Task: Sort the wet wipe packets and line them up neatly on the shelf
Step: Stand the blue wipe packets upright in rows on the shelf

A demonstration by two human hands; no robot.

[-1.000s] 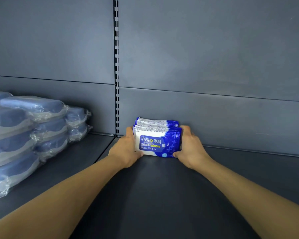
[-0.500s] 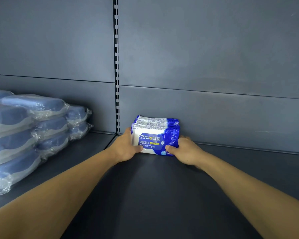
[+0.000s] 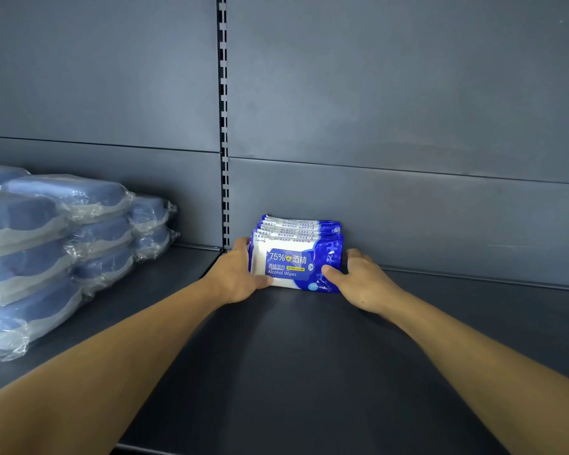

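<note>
A row of blue-and-white alcohol wipe packets (image 3: 294, 257) stands upright on edge between the two hands, at the rear of the dark grey shelf (image 3: 296, 372) and against its back panel (image 3: 408, 218). The front packet faces the viewer, printed "75%" and "Alcohol Wipes"; the top edges of about five packets show behind it, though the exact count cannot be told. The left hand (image 3: 235, 277) grips the left end of the row, thumb across the lower front face, fingers hidden behind. The right hand (image 3: 363, 279) grips the right end, thumb pressed on the front packet's lower right corner, fingers curled around the side. Well to the left of the left hand, on the adjoining shelf bay, clear-wrapped bundles of blue packs (image 3: 56, 244) are stacked in columns, three columns in plain view. A slotted upright (image 3: 223, 126) divides the two grey bays just behind the left hand.
</note>
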